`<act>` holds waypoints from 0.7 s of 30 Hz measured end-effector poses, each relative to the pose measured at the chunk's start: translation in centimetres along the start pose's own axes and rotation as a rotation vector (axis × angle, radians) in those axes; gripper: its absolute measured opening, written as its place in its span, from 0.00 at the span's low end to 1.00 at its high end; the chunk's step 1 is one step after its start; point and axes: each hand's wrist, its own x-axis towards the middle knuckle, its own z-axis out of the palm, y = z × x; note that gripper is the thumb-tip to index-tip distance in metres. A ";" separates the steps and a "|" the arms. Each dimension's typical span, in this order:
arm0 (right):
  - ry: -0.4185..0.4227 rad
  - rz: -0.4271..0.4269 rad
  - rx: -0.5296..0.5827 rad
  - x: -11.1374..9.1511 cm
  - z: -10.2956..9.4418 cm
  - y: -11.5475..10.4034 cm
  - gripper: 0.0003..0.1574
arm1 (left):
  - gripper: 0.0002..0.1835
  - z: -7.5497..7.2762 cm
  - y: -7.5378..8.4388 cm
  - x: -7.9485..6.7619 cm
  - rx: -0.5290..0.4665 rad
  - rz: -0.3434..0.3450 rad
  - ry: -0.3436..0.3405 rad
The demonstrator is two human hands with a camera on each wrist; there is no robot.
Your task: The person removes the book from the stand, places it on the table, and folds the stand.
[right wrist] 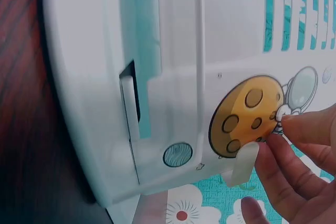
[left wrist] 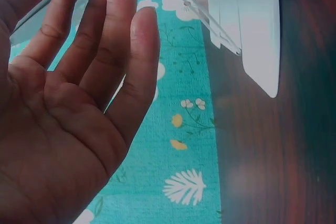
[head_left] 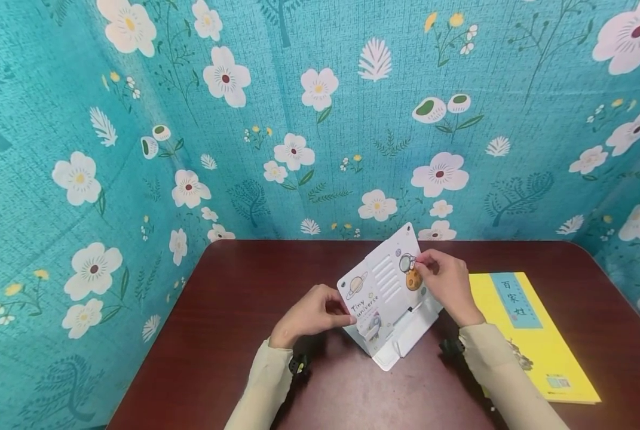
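A white book stand (head_left: pixel 381 292) printed with planets and "Tiny universe" stands tilted on the table, its slotted panel raised above a white base (head_left: pixel 416 328). My left hand (head_left: pixel 310 313) holds the panel's left edge, thumb in front and the other fingers behind. At the opposite edge, my right hand (head_left: pixel 449 283) pinches the panel beside the orange planet (right wrist: pixel 249 114) and the astronaut picture. A small white tab (right wrist: pixel 245 163) sticks out below those fingertips. From the left wrist view, a thin metal wire support (left wrist: pixel 202 14) runs between the stand's parts.
A yellow book (head_left: pixel 559 352) with a blue title panel lies on the table to the right, partly under my right sleeve. The dark red table (head_left: pixel 233 286) meets a teal flowered cloth (head_left: pixel 330 161) at its back and sides.
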 end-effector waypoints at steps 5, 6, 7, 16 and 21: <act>-0.009 -0.015 -0.004 -0.2 0.3 -0.4 0.10 | 0.10 0.7 0.9 0.1 -0.005 -0.003 -0.034; -0.007 -0.019 -0.006 -0.3 0.4 -0.5 0.11 | 0.10 0.9 1.0 0.1 -0.003 0.001 -0.040; -0.006 -0.025 -0.009 -0.3 0.5 -0.5 0.12 | 0.11 1.0 1.1 0.1 -0.001 0.007 -0.045; -0.037 -0.084 0.015 -0.6 1.2 -1.1 0.17 | 0.15 2.6 2.3 0.4 0.086 0.098 -0.105; -0.082 -0.100 0.071 -0.6 1.4 -1.4 0.18 | 0.15 3.8 2.8 0.7 0.173 0.195 -0.097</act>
